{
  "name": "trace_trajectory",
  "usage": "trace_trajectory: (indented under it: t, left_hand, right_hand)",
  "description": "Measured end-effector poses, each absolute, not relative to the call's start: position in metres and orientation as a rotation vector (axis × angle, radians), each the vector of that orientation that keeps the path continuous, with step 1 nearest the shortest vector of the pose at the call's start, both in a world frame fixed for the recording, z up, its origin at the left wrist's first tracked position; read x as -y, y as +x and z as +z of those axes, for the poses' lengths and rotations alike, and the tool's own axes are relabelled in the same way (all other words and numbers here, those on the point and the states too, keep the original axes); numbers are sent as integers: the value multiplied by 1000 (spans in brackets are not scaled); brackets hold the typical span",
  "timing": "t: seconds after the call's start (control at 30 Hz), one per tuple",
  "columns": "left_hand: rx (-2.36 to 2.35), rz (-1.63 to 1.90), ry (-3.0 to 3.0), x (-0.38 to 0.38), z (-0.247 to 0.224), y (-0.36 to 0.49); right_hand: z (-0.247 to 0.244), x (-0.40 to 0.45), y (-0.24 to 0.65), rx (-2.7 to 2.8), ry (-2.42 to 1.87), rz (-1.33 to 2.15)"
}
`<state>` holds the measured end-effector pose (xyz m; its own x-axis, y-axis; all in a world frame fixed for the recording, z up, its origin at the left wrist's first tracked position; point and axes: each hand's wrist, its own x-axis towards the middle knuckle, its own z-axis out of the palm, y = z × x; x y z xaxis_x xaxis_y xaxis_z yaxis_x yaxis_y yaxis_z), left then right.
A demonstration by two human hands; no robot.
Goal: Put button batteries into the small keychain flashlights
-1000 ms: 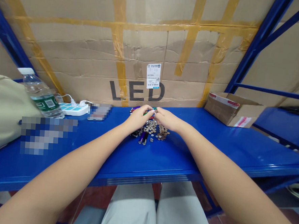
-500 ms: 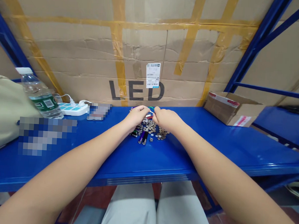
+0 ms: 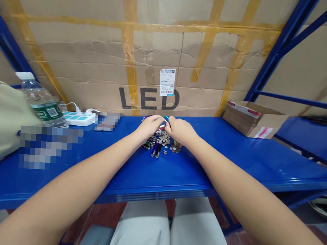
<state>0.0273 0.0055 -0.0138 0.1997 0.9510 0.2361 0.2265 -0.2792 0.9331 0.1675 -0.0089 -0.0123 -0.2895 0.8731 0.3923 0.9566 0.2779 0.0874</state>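
Observation:
My left hand (image 3: 149, 127) and my right hand (image 3: 179, 129) nearly meet at the back middle of the blue table (image 3: 160, 177). Both have their fingers pinched on something small and pale between them, too small to name. Under and in front of them lies a pile of small silvery discs (image 3: 164, 138). At the pile's near edge two dark cylinders (image 3: 156, 150), one purple and one black, lie side by side. More shiny cylinders (image 3: 146, 145) are partly hidden beside my left hand. Something green and red shows behind the fingers.
A water bottle (image 3: 44, 102), a white power strip (image 3: 79, 118) and a pale bag (image 3: 8, 124) stand at the left. An open cardboard box (image 3: 253, 120) sits at the right rear. A large cardboard sheet (image 3: 101, 59) marked LED rises behind the table.
Both hands stay pinched in almost the same place; the fingers have shifted only slightly. The view has moved a little.

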Motion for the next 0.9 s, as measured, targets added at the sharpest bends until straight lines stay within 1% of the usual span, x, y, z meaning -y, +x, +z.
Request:
trace_trajectory:
  t: [0.23,0.4,0.53,0.67,0.9]
  left_hand:
    - [-1143,1130,1837,-7,-17,27]
    - [-1173,1123,2038,-6,-17,24]
    - [-1208,1102,2084,-3,-17,22]
    - [-1110,1059,2146,-3,-19,20]
    - [-1039,1115,2286,-9,-23,17]
  right_hand:
    - [-9,9,167,2266,-1694,-418]
    - [-8,7,169,2250,-1680,-349]
    - [-9,6,171,2252,-1638,-283]
    - [-10,6,171,2257,-1607,-239]
    - [-11,5,170,2260,-1579,-200]
